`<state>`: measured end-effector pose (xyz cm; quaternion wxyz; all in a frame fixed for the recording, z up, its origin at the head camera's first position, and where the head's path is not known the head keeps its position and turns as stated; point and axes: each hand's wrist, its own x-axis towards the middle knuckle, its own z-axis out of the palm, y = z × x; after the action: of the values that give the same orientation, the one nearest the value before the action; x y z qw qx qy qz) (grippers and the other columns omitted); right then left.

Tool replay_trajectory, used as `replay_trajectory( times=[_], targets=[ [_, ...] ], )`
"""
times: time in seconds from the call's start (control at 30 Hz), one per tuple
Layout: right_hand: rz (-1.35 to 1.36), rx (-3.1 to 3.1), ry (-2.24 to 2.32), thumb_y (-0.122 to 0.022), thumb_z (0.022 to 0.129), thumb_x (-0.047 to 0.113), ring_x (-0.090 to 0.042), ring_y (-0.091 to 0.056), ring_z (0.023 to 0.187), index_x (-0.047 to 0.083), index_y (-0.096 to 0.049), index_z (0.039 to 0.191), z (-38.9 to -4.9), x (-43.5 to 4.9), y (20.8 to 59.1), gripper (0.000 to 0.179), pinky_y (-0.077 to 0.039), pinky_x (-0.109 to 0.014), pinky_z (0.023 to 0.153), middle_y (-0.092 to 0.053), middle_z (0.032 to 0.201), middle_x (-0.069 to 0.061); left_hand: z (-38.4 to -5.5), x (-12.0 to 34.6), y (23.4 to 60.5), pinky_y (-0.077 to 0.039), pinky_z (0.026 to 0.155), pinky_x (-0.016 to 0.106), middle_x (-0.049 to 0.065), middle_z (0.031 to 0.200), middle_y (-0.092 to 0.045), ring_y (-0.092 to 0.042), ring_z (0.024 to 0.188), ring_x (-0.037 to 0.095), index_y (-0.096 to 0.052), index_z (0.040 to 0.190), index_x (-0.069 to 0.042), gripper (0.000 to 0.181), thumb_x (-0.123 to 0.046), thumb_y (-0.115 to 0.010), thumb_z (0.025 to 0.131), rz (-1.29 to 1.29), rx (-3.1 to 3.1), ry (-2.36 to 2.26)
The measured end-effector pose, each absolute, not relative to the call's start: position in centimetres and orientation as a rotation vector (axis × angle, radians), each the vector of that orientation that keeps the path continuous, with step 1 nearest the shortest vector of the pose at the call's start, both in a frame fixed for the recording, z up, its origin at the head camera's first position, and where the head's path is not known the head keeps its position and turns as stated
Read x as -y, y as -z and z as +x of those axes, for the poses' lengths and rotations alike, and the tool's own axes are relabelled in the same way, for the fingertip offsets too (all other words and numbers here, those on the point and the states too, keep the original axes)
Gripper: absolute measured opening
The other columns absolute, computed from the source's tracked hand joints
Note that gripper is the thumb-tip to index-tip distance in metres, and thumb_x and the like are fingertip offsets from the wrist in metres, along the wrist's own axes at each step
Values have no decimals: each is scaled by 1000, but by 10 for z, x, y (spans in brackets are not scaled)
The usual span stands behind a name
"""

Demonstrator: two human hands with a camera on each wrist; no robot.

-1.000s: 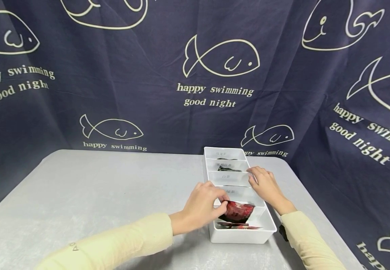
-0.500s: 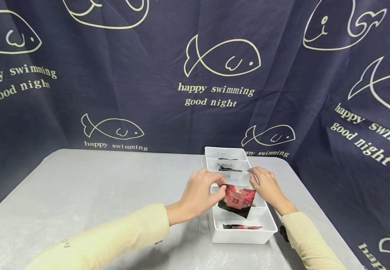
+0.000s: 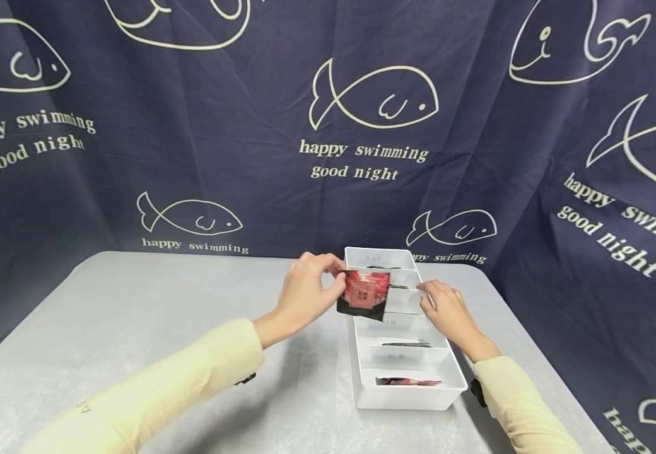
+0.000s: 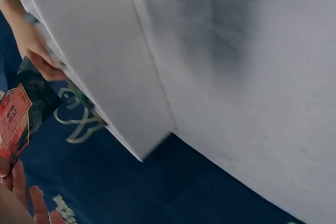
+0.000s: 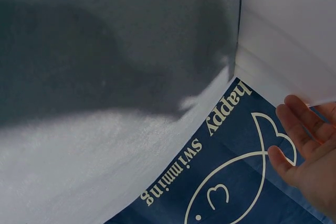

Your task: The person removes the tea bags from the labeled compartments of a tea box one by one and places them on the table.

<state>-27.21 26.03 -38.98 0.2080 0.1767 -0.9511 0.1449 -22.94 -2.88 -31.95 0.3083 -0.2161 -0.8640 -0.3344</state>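
The packet (image 3: 364, 296) could slip or twist, since the left hand (image 3: 306, 287) appears to pinch it only near one upper corner; carried low, it might also catch on the box (image 3: 404, 398). It hangs just right of that hand. The right hand (image 3: 450, 314), fingers relaxed, lies at the box's opposite side.
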Motion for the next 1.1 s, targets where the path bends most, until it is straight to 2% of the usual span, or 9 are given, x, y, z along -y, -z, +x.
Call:
replay_trajectory(
  times=[0.3, 0.67, 1.1],
  targets=[
    [494, 2648, -393, -47, 89, 11, -36, -55, 101, 0, -60, 105, -271, -261, 387, 23, -36, -52, 83, -62, 105, -17, -253, 52, 328, -38, 72, 39, -10, 69, -64, -53, 77, 17, -65, 80, -20, 9, -15, -59, 75, -442, 2298, 879],
    [493, 2643, -373, -49, 89, 14, -35, -55, 102, 1, -60, 105, -269, -261, 386, 24, -35, -52, 85, -62, 106, -17, -272, 73, 351, -37, 70, 38, -7, 69, -64, -54, 78, 21, -66, 80, -17, 10, -14, -59, 74, -304, 2363, 837],
    [493, 2627, -381, -50, 89, 16, -35, -56, 99, 2, -61, 104, -270, -260, 390, 24, -36, -51, 83, -63, 104, -15, -288, 78, 381, -37, 74, 43, -3, 74, -66, -58, 90, 25, -65, 85, -14, 7, -13, -60, 81, -263, 2503, 789]
  ],
)
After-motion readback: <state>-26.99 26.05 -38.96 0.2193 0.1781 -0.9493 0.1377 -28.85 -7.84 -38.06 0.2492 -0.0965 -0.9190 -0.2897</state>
